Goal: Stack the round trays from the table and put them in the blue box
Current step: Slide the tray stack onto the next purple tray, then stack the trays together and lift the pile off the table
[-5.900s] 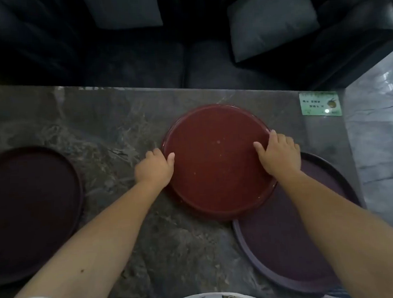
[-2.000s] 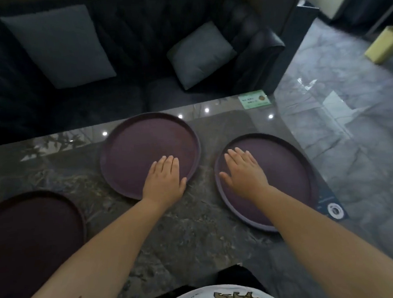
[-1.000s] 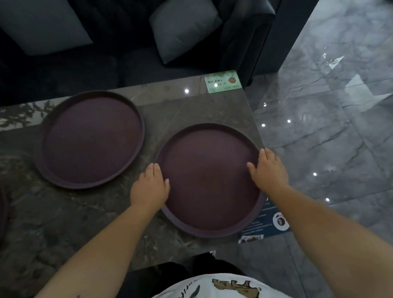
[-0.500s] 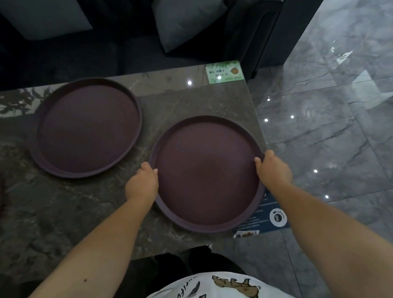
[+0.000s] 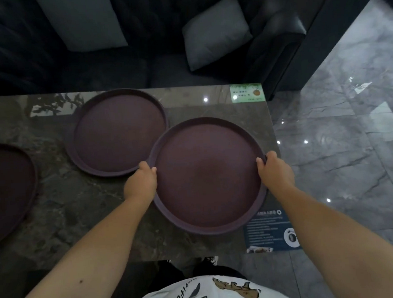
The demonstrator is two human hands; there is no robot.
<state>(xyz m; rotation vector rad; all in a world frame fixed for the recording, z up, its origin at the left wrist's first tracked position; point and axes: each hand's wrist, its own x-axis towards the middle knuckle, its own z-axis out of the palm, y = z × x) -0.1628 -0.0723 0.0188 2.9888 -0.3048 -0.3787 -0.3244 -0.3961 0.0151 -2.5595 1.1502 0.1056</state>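
I hold a round purple tray (image 5: 207, 175) by both sides, raised slightly off the dark marble table (image 5: 84, 213). My left hand (image 5: 140, 183) grips its left rim and my right hand (image 5: 275, 174) grips its right rim. Its upper left edge overlaps the rim of a second purple tray (image 5: 118, 133), which lies flat on the table behind it. A third, darker tray (image 5: 7, 192) lies at the left edge of view, partly cut off. The blue box is not in view.
A green card (image 5: 246, 93) lies at the table's far right corner and a dark blue leaflet (image 5: 268, 233) at its near right corner. A dark sofa with grey cushions (image 5: 216, 32) stands behind the table. Glossy grey floor (image 5: 343, 163) spreads to the right.
Both hands closed on the right tray's rim, lifted it and carried it left, so it now overlaps the middle tray. Earlier a red tray was in my hands.
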